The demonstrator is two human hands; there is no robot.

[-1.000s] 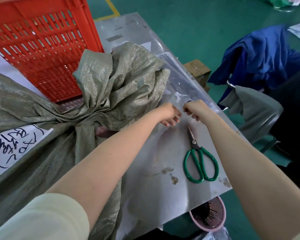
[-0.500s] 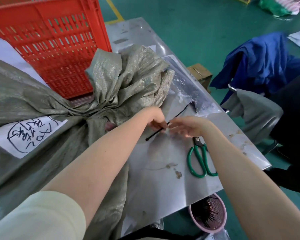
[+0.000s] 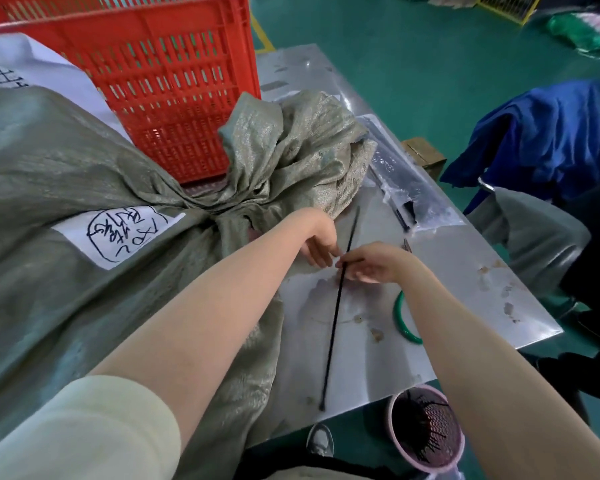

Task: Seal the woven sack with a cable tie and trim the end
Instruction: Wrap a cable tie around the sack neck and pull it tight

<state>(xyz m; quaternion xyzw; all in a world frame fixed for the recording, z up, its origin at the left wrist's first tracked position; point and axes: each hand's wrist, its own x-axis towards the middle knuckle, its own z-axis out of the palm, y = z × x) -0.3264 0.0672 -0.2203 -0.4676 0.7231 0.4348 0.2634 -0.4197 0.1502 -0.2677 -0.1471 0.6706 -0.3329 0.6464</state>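
Observation:
A grey-green woven sack (image 3: pixel 66 209) lies on the steel table (image 3: pixel 465 292), its mouth gathered into a bunched neck (image 3: pixel 229 216) with loose fabric fanning out beyond. A long black cable tie (image 3: pixel 336 317) runs from near the neck down toward the table's front edge. My right hand (image 3: pixel 371 266) pinches the tie near its upper third. My left hand (image 3: pixel 321 245) sits right beside it at the sack's neck, fingertips touching the tie. Green-handled scissors (image 3: pixel 404 323) lie on the table, mostly hidden under my right forearm.
A red plastic crate (image 3: pixel 174 81) stands behind the sack. A clear bag of black cable ties (image 3: pixel 413 195) lies at the table's far right. A pink bin (image 3: pixel 426 431) sits below the front edge. Blue cloth (image 3: pixel 548 140) drapes a chair on the right.
The hands drew one cable tie out of the bag at the table's far side and brought it toward the sack's neck. The tie now hangs nearly straight, lengthwise over the table.

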